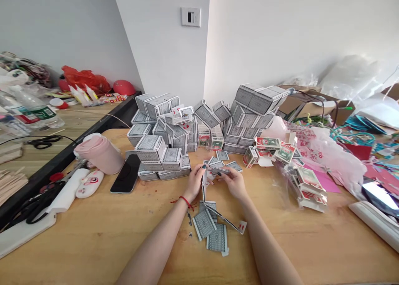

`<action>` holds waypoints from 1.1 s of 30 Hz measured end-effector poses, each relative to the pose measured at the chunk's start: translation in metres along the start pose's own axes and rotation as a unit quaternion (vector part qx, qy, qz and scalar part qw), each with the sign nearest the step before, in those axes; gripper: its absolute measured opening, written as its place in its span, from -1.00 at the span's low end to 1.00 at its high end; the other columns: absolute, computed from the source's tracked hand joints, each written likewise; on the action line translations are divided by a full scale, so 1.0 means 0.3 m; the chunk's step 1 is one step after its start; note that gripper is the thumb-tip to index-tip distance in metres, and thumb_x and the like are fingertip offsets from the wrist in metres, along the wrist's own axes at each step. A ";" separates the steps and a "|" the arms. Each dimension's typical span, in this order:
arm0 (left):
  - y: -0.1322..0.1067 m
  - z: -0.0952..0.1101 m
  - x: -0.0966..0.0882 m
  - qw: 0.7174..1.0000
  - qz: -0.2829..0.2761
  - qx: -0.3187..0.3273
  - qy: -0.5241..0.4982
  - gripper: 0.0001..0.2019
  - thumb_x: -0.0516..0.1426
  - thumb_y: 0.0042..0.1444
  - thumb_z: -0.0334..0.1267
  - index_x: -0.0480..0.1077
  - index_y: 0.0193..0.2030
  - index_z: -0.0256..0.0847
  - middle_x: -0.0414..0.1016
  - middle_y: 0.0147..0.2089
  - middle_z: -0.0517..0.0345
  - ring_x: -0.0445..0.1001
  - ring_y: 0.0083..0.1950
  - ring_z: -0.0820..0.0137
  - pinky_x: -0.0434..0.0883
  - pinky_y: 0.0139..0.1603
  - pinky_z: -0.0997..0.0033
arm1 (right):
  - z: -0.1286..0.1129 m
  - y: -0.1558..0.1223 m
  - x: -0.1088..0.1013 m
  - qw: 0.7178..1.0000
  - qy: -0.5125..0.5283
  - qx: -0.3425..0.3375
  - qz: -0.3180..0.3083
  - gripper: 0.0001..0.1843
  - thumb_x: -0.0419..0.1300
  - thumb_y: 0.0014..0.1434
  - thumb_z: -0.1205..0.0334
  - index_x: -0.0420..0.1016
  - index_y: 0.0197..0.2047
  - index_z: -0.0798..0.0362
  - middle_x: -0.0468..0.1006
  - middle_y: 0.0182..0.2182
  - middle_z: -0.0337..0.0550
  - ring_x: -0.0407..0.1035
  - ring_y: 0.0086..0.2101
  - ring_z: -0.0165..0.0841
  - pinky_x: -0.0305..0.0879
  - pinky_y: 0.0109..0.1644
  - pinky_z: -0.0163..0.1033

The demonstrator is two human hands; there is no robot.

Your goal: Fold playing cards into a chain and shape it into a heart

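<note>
Above the middle of the wooden table, my left hand is closed on an upright playing card seen nearly edge-on. My right hand pinches another grey-backed playing card between thumb and fingers, close to the left fingertips. Loose folded cards lie face down below my hands, and a thin card strip with a red-marked end leans across them. More loose cards lie just beyond my fingers. Stacked blocks made of folded cards stand behind to the left, and similar card blocks rise to the right.
A black phone and a pink cup sit left, near a computer mouse and black scissors. Opened card boxes and a patterned plastic bag lie right. Packed decks stand between the card stacks.
</note>
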State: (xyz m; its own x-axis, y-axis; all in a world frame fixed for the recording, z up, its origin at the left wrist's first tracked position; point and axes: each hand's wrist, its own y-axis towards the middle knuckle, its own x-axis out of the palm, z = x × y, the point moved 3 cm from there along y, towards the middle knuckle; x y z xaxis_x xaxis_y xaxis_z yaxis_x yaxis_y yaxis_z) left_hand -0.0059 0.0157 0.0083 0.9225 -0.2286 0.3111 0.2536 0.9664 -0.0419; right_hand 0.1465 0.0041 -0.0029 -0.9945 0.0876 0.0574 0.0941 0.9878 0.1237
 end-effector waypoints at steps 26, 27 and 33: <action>0.008 -0.004 -0.002 0.999 -0.013 -0.008 0.039 -0.68 0.05 -0.02 -0.01 0.35 -0.31 -0.26 0.42 -0.49 0.20 0.41 -0.59 0.44 0.26 -0.59 0.50 | -0.015 -0.025 0.023 0.980 -0.183 -0.079 -0.002 -0.80 0.06 0.06 0.23 0.43 -0.24 0.02 0.52 -0.32 -0.15 0.41 -0.33 -0.31 0.35 -0.26 -0.20; 0.008 -0.003 0.000 0.999 -0.014 -0.009 0.036 -0.68 0.05 -0.02 -0.02 0.35 -0.30 -0.26 0.42 -0.49 0.20 0.40 -0.58 0.44 0.28 -0.57 0.49 | -0.022 -0.029 0.027 0.976 -0.201 -0.086 0.001 -0.80 0.04 0.07 0.23 0.41 -0.24 0.03 0.52 -0.33 -0.15 0.41 -0.34 -0.31 0.34 -0.26 -0.21; 0.008 0.007 0.004 0.999 -0.015 -0.003 0.044 -0.64 0.03 -0.01 -0.03 0.38 -0.24 -0.29 0.42 -0.47 0.19 0.34 -0.60 0.49 0.27 -0.57 0.49 | -0.038 -0.044 0.041 0.959 -0.265 -0.099 0.008 -0.85 -0.05 0.12 0.25 0.28 -0.24 0.04 0.50 -0.35 -0.13 0.41 -0.36 -0.32 0.31 -0.28 -0.24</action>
State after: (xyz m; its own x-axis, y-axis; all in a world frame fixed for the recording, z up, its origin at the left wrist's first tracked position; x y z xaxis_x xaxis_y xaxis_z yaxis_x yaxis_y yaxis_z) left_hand -0.0047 0.0181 0.0105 0.9364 -0.2676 0.2271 0.2835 0.9581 -0.0400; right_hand 0.1334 -0.0093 0.0074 -0.8719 0.2074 -0.4436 0.0643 0.9465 0.3162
